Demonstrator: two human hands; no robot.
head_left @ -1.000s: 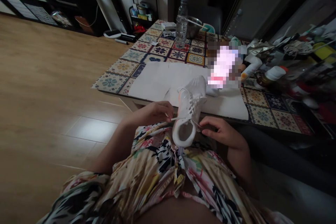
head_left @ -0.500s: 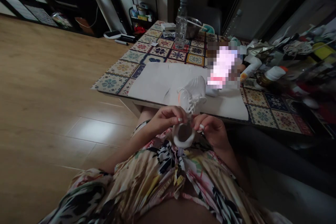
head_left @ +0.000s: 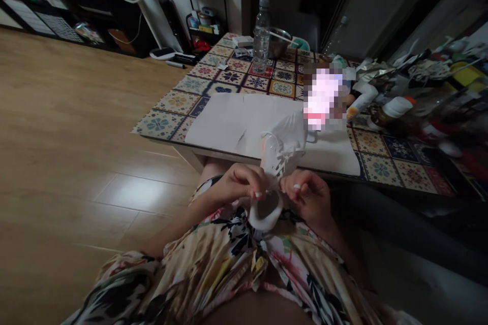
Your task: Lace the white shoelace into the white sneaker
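White sneaker lace [head_left: 281, 161] pinched in curled left hand [head_left: 240, 184] and right hand [head_left: 308, 195].

Left hand [head_left: 239, 184], right hand [head_left: 308, 195], both raised and curled into pinches, just apart, bare forearms [head_left: 183, 218] angled inward

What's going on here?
A seated person is working at a white sneaker held in front of their lap, its opening facing them. Their left hand and right hand pinch the laces near the collar. The toe points over a white sheet on a patterned table.
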